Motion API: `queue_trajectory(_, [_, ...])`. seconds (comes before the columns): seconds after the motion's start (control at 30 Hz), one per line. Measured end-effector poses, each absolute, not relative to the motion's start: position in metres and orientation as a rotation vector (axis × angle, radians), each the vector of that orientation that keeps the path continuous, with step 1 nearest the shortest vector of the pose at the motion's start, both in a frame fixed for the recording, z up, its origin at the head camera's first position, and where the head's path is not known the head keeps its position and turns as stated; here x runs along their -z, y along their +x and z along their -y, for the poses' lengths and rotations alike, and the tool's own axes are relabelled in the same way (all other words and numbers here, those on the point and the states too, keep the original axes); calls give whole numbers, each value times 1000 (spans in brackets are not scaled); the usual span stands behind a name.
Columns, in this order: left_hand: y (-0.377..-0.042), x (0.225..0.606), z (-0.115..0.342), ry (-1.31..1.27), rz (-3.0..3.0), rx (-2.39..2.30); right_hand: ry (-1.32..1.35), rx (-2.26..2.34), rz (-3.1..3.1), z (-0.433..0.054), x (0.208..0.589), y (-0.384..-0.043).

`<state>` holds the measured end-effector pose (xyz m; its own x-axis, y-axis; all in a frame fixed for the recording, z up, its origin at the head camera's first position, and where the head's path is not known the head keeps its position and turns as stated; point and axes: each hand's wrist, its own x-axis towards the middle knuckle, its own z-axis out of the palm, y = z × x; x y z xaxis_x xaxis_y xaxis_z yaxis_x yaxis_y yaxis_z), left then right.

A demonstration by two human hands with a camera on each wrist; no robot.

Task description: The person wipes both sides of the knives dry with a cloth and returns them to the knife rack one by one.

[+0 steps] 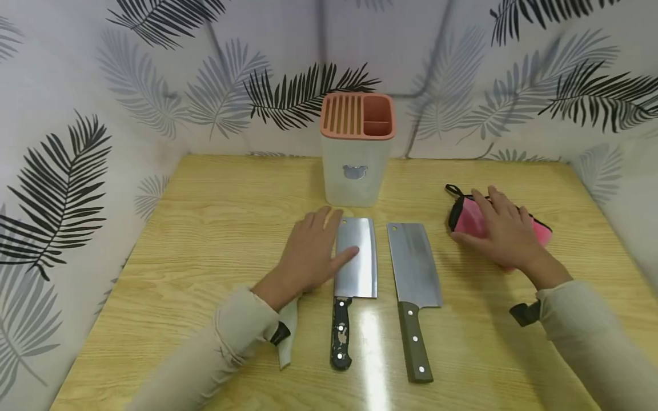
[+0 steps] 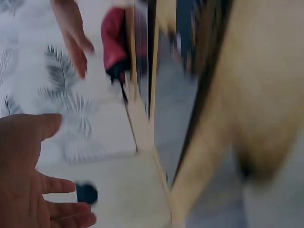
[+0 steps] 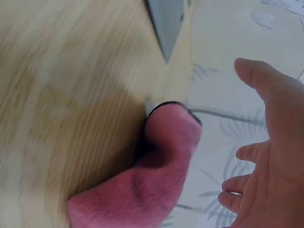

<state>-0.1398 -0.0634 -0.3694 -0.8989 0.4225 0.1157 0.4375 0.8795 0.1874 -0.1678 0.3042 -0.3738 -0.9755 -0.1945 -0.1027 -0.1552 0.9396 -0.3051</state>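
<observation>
We take the knife block [image 1: 354,177] as landmark. On its near side lies the black-handled cleaver [image 1: 362,265]; the left hand [image 1: 311,248] hangs partly over its blade, fingers loosely extended, holding nothing. Nearer and to the block's right we find the pink cloth [image 1: 471,221], the right hand [image 1: 498,228] above it, fingers spread, grip empty. The olive-handled cleaver [image 1: 415,268] lies nearer, slightly right of the block. We judge: pinch the cloth well in; lift cleavers by handles only, fingers off the edges.
</observation>
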Motion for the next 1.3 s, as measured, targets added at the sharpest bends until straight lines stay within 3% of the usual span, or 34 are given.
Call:
queue_trajectory(0.23, [-88, 388, 13, -863, 2906, 134, -285, 357, -2979, -316, 381, -171])
queue_trajectory(0.43, [-65, 406, -22, -905, 3161, 202, -291, 317, -2993, -321, 388, -175])
queue_trajectory(0.67, [-58, 418, -39, -833, 3289, 291, -295, 299, -2935, -331, 393, -181])
queue_trajectory(0.87, [-61, 427, -42, -747, 3329, 666, -315, 333, -2826, -339, 400, -185])
queue_trajectory(1.3, [-62, 426, -42, -280, 3231, 1527, -304, 169, -2936, -337, 419, -193])
